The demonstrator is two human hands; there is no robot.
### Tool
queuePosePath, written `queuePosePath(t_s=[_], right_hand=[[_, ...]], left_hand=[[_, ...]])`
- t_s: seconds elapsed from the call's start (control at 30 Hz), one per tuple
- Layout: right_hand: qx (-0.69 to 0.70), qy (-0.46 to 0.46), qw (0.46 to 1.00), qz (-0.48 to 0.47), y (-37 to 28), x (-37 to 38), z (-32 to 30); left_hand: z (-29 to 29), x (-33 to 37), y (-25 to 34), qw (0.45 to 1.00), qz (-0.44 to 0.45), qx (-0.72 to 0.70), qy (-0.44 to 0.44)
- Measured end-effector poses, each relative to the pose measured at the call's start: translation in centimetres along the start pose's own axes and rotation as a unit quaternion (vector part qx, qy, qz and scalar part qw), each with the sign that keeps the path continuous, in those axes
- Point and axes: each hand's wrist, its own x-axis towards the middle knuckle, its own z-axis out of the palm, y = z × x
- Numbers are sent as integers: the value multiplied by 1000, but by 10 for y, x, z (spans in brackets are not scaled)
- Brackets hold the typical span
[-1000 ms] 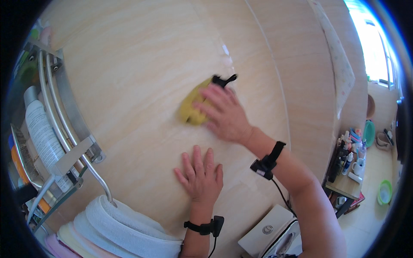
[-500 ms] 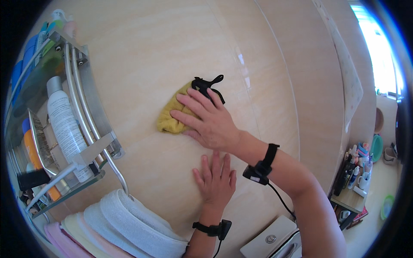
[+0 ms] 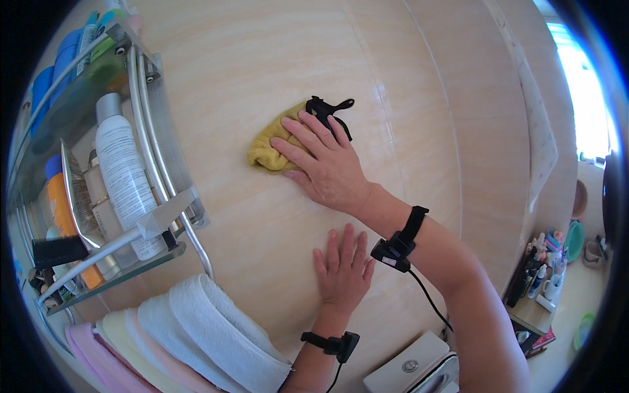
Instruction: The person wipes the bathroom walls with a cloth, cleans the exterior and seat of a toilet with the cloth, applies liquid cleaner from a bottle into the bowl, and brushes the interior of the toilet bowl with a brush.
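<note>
My right hand (image 3: 331,167) lies over a folded yellow cloth (image 3: 267,152), pressing it against the beige tiled wall (image 3: 249,242). Its fingers are stretched across the cloth, and the thumb rests along the lower edge. From the cloth's upper right corner sticks out a black piece with a loop (image 3: 331,108); part of it is under my fingers. Lower down, my left hand (image 3: 344,275) is spread flat on the bare tile, holding nothing. A black band with a small box and cable sits on each wrist.
On the left, a metal and glass wall shelf (image 3: 177,213) carries bottles, including a white spray can (image 3: 128,177). Several towels (image 3: 216,327) hang beneath it. A white box-like fixture (image 3: 409,367) is at the bottom. A stand with toiletries (image 3: 540,281) is at the right.
My right hand has slid the yellow cloth upward on the wall. My left hand stays flat on the tile. The whole view has shifted slightly, bringing more of the shelf in.
</note>
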Motion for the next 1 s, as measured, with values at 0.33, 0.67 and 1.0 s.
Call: queuePosePath(t_s=[0.33,0.67,1.0], right_hand=[[-125,77,962,232,96,26,-5],[-100,-5,992,79,65,17,-10],[-121,-12,988,91,13,-23,-15]], left_hand=[[-72,55,-72,988,-117,28,100],[-69,51,-76,985,-116,91,90],[-64,48,-81,986,-95,97,93]])
